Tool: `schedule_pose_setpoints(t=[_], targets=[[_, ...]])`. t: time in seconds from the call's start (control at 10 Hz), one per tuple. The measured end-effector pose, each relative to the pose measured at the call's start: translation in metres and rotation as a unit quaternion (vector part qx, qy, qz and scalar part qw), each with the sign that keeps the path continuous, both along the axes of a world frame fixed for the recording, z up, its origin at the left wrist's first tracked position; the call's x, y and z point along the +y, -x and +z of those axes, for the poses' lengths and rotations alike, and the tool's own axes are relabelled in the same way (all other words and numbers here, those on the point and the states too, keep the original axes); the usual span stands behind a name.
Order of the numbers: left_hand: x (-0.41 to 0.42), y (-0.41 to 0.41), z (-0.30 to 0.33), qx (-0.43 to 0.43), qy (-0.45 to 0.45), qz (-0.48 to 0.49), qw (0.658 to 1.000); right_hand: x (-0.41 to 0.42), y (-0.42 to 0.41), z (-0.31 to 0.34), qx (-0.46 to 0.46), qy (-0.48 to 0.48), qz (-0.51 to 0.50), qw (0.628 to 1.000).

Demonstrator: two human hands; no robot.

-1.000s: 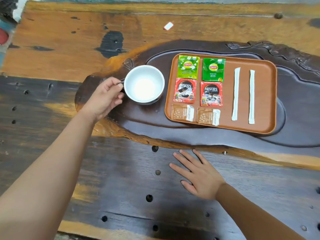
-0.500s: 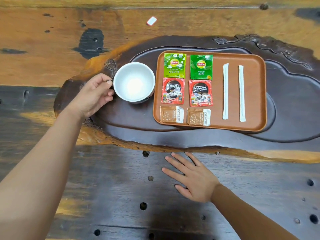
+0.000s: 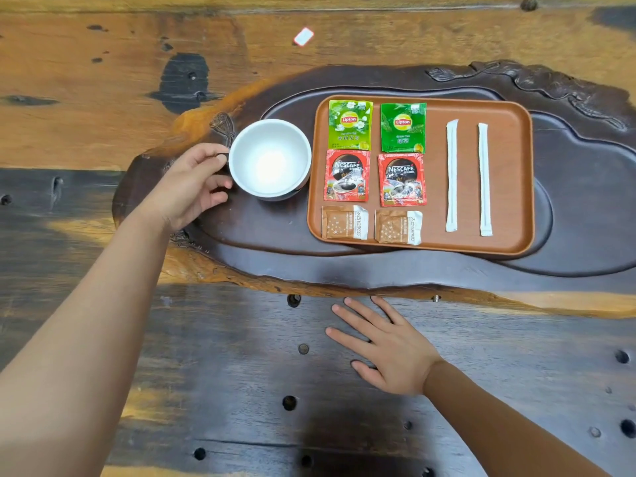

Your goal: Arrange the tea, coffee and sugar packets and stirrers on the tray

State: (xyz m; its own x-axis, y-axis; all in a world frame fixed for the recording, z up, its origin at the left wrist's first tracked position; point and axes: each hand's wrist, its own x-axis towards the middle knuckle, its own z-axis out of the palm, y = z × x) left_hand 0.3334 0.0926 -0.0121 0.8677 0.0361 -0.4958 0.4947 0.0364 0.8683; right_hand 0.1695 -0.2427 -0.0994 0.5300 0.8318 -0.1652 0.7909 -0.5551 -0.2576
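Note:
A brown tray [image 3: 516, 187] lies on the dark carved slab. On it sit two green Lipton tea packets [image 3: 350, 125] [image 3: 403, 127] in the back row. Two red Nescafé coffee packets [image 3: 347, 175] [image 3: 402, 180] lie below them, and two brown sugar packets [image 3: 345, 222] [image 3: 398, 226] are in front. Two white wrapped stirrers [image 3: 451, 175] [image 3: 484, 180] lie parallel on the tray's right half. My left hand [image 3: 191, 184] grips the handle of a white cup [image 3: 269, 159] standing just left of the tray. My right hand [image 3: 385, 346] rests flat on the table, fingers spread, in front of the tray.
The dark carved slab [image 3: 585, 201] has raised rims and ornament at the back right. A small white tag [image 3: 303, 36] lies on the orange wood at the back. The near table surface [image 3: 241, 390] is dark wood with several round holes.
The view has shifted slightly. My left hand stays on the cup's handle, which still stands left of the tray; my right hand stays flat. The packets and stirrers have not moved.

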Motion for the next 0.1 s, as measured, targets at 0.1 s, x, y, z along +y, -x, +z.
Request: schedule_pose_setpoints(t=[0.1], targets=[[-0.0039,0.0125,0.0007,-0.013,-0.008,0.122,0.992,0.0014,0.0003,-0.0004,0.005,-0.002,-0.002,1.000]])
